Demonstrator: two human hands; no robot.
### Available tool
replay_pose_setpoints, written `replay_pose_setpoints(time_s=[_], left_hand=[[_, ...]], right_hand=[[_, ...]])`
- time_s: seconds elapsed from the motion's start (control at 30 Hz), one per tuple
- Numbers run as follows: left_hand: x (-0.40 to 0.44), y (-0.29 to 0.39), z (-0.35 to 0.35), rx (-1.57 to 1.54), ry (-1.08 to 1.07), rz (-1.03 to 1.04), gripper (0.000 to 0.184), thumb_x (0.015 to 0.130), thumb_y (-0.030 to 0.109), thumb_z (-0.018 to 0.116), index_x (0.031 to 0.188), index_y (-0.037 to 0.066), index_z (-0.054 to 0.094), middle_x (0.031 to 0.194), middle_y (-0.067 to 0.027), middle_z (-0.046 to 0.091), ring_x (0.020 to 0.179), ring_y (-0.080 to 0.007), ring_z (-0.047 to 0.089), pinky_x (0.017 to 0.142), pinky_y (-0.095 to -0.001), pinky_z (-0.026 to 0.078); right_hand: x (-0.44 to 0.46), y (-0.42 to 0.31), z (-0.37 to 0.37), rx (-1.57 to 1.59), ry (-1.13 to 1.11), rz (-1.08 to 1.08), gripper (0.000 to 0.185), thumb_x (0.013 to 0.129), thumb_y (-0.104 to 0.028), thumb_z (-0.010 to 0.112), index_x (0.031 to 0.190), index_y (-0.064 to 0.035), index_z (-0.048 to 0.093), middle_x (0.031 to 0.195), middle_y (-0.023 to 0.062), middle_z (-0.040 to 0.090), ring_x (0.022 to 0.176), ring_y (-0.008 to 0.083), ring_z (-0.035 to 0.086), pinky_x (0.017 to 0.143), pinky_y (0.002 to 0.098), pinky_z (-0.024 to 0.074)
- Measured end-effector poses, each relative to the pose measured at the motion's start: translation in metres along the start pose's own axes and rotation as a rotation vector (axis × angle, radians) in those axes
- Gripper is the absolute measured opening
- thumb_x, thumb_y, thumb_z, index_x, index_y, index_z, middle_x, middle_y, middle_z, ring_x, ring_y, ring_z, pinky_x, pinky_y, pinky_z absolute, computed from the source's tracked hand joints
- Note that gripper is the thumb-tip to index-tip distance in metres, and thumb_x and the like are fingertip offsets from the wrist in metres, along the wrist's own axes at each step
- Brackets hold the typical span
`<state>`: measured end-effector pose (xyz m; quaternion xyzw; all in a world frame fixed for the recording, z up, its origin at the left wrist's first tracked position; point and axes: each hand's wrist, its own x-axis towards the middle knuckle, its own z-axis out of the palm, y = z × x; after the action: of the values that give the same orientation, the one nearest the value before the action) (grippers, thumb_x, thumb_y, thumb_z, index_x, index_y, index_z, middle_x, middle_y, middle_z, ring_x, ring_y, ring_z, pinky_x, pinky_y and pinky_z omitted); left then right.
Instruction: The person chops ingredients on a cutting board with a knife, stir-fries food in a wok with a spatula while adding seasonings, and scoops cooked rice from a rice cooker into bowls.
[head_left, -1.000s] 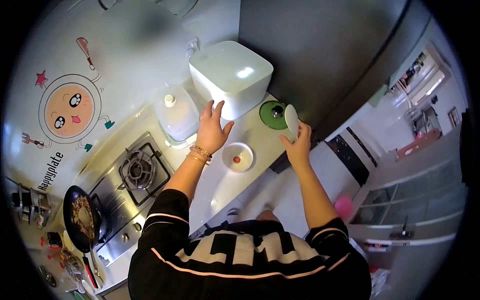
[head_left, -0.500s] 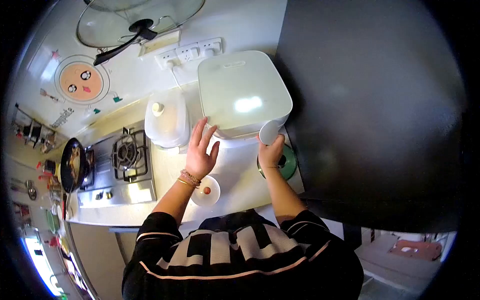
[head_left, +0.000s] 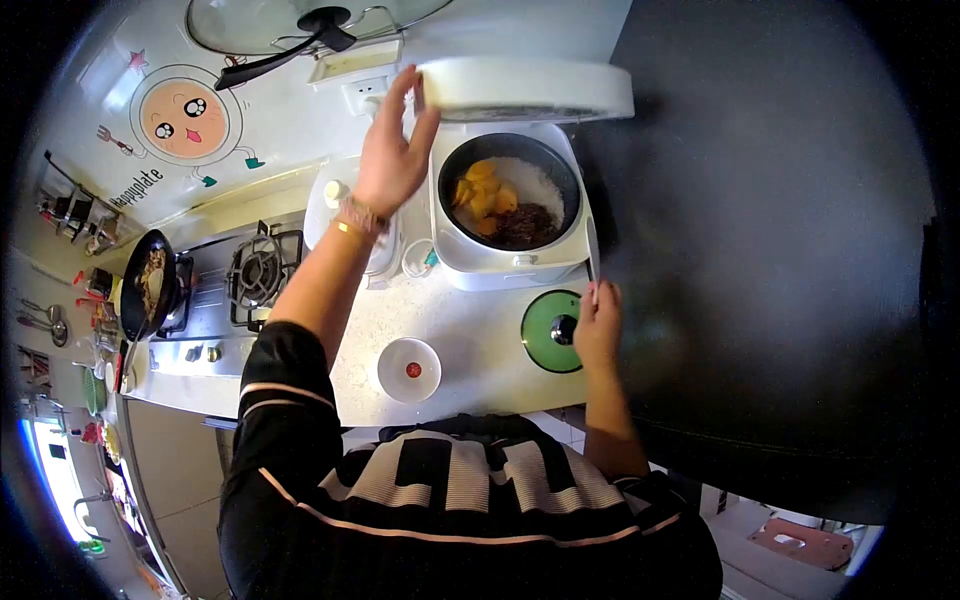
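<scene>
My left hand (head_left: 398, 165) is raised, fingers stretched and apart, at the left edge of the raised lid (head_left: 530, 88) of a white rice cooker (head_left: 490, 268). Inside the cooker's dark inner pot (head_left: 455, 150) lie white rice (head_left: 535, 180), orange-yellow chunks (head_left: 482, 195) and a dark reddish-brown food (head_left: 525, 228). My right hand (head_left: 598, 330) is closed round the handle of a white rice paddle (head_left: 593, 250), seen edge-on beside the cooker's right side. Under and beside that hand is a green glass lid (head_left: 545, 330) with a black knob.
A white bowl (head_left: 395, 385) with a small red item stands near the counter's front edge. Behind my left forearm is a white container (head_left: 325, 205), with a small cup (head_left: 417, 262) nearby. Leftward are a gas stove (head_left: 215, 290) and a frying pan (head_left: 150, 285). A dark panel (head_left: 760, 250) bounds the right.
The rice cooker's lid has swung up, uncovering the food. My left hand has moved up to the lid's edge. My right hand has lowered to the right with the paddle.
</scene>
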<state>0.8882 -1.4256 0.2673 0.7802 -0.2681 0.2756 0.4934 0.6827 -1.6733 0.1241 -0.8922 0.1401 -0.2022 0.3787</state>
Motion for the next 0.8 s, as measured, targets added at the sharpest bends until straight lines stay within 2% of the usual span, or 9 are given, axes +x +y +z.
replay_pose_setpoints(time_s=[0.03,0.13,0.23,0.3,0.37,0.5,0.57,0.7,0.8], left_hand=[[0.015,-0.01,0.003,-0.067,0.001,-0.012,0.05,0.09,0.024,0.055,0.132,0.003,0.039,0.128,-0.0211,0.05,0.118,-0.0334,0.049,0.097,-0.0368,0.039],[0.047,-0.025,0.006,-0.188,-0.01,-0.078,0.049,0.089,0.026,0.057,0.131,0.003,0.042,0.129,-0.0178,0.05,0.117,-0.0301,0.051,0.095,-0.0353,0.041],[0.053,-0.035,0.004,-0.27,-0.01,-0.13,0.047,0.088,0.025,0.059,0.128,0.004,0.046,0.129,-0.0153,0.051,0.116,-0.0272,0.051,0.094,-0.0344,0.042],[0.045,-0.038,0.0,-0.291,0.007,-0.12,0.045,0.087,0.022,0.061,0.126,0.004,0.048,0.127,-0.0141,0.052,0.115,-0.026,0.052,0.094,-0.0342,0.042],[0.018,-0.035,-0.014,-0.27,0.043,-0.075,0.043,0.086,0.019,0.062,0.124,0.004,0.049,0.126,-0.0133,0.053,0.113,-0.0254,0.053,0.093,-0.0342,0.043],[-0.081,-0.049,-0.031,-0.237,-0.098,-0.291,0.034,0.086,0.009,0.061,0.117,0.0,0.052,0.108,-0.0105,0.06,0.093,-0.0156,0.06,0.079,-0.0269,0.049],[-0.129,-0.042,-0.025,-0.438,-0.127,-0.535,0.032,0.086,0.008,0.06,0.116,-0.001,0.053,0.103,-0.0107,0.061,0.088,-0.0138,0.061,0.073,-0.0247,0.049],[-0.186,-0.05,-0.007,-0.367,-0.222,-0.701,0.049,0.084,0.012,0.063,0.127,-0.001,0.044,0.109,-0.0156,0.059,0.093,-0.0201,0.062,0.073,-0.0288,0.052],[-0.193,-0.045,0.002,-0.374,-0.274,-0.75,0.058,0.083,0.016,0.065,0.132,-0.001,0.039,0.114,-0.0183,0.057,0.097,-0.0228,0.061,0.076,-0.0305,0.053]], right_hand=[[0.01,-0.02,-0.015,0.04,-0.024,0.041,0.035,0.089,-0.007,0.049,0.123,-0.0015,0.048,0.112,0.0249,0.054,0.105,0.0396,0.052,0.088,0.041,0.0431],[0.038,-0.053,-0.036,-0.14,-0.061,0.136,0.032,0.088,-0.009,0.051,0.118,0.0,0.052,0.092,0.0193,0.061,0.087,0.0346,0.059,0.076,0.0402,0.0458],[0.078,-0.07,-0.038,-0.29,-0.161,0.157,0.037,0.088,-0.009,0.049,0.125,-0.0039,0.049,0.108,0.0263,0.059,0.098,0.0397,0.059,0.082,0.0454,0.0466],[0.098,-0.068,-0.031,-0.373,-0.11,-0.06,0.03,0.087,-0.009,0.048,0.116,-0.0019,0.054,0.102,0.0256,0.061,0.095,0.0406,0.059,0.081,0.0468,0.0471],[0.123,-0.072,-0.021,-0.492,-0.14,-0.168,0.025,0.086,-0.009,0.047,0.107,-0.0003,0.057,0.098,0.0245,0.062,0.093,0.0408,0.06,0.08,0.0477,0.0474],[0.165,-0.088,0.007,-0.751,-0.245,-0.201,0.018,0.085,-0.01,0.046,0.091,0.0004,0.059,0.092,0.0209,0.064,0.088,0.0385,0.062,0.076,0.0484,0.0489],[0.177,-0.08,0.027,-0.85,-0.237,-0.322,0.019,0.085,-0.011,0.044,0.089,-0.0012,0.061,0.09,0.0182,0.065,0.083,0.0343,0.064,0.068,0.0463,0.0516],[0.201,-0.065,0.061,-0.935,-0.189,-0.578,0.019,0.084,-0.011,0.046,0.087,-0.002,0.063,0.087,0.017,0.066,0.082,0.0327,0.065,0.066,0.0437,0.0525],[0.203,-0.082,0.064,-1.006,-0.474,-0.334,0.022,0.087,-0.013,0.045,0.094,-0.0025,0.063,0.095,0.0156,0.065,0.088,0.031,0.063,0.071,0.0434,0.0508]])
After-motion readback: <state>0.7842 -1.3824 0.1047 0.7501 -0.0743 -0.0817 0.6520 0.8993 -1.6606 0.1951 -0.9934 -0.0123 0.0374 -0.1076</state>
